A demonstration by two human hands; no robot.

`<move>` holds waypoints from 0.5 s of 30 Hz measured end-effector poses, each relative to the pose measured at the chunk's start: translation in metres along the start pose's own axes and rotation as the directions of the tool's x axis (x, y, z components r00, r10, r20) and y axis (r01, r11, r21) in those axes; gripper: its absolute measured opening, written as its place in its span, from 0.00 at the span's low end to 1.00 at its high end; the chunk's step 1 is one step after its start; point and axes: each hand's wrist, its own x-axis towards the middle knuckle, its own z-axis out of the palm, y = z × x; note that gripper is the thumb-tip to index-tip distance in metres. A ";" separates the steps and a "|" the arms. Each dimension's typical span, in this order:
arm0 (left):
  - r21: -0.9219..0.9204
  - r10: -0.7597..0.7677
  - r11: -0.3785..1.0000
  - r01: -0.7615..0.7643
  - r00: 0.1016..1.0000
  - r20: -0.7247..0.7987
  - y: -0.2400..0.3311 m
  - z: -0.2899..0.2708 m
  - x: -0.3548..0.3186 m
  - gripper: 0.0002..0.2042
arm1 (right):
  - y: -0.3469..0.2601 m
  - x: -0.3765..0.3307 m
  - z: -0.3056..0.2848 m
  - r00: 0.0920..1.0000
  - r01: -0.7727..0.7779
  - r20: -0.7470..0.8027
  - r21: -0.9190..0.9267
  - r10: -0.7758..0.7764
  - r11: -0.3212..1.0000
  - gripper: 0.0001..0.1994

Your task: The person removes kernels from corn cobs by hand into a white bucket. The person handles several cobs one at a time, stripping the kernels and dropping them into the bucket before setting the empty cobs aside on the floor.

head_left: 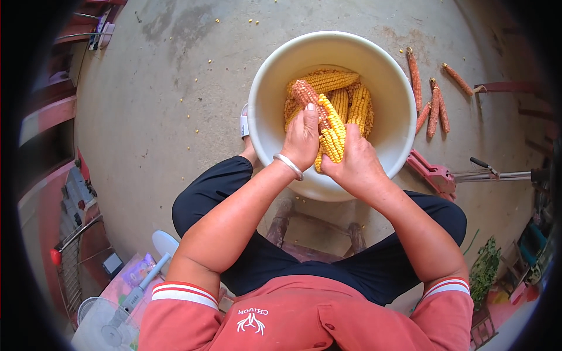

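Over a large off-white bucket [261,76], my two hands are close together. My left hand [301,142], with a silvery bangle at the wrist, is closed around a reddish corncob [305,92] stripped of kernels on the side I see. Its thumb lies along the cob. Closed on a yellow ear of corn [333,136], my right hand [356,159] presses it against the cob. The ear's upper end is narrow, with few rows showing. Inside the bucket, several full ears [331,81] rest on loose kernels; my hands hide part of them.
Several bare cobs [433,108] lie on the concrete floor right of the bucket, and scattered kernels [181,99] dot the left side. Wooden legs [281,222] stand between my knees. A pink metal frame [433,172] is at right, a light-blue fan-shaped object [164,243] at lower left.
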 end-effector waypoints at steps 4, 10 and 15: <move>-0.476 -0.209 0.846 0.242 0.970 0.122 0.038 0.003 -0.005 0.31 | 0.012 0.003 -0.002 0.974 0.157 -0.129 -0.220 -0.188 0.963 0.26; -0.155 -0.038 0.987 0.049 0.996 0.079 0.009 0.007 0.003 0.26 | 0.006 0.004 -0.002 0.999 -0.014 -0.036 -0.008 0.014 1.000 0.27; -0.012 0.213 0.977 -0.214 0.977 -0.026 -0.016 0.002 0.000 0.20 | -0.002 0.002 -0.004 1.000 -0.017 -0.007 -0.001 0.017 1.000 0.25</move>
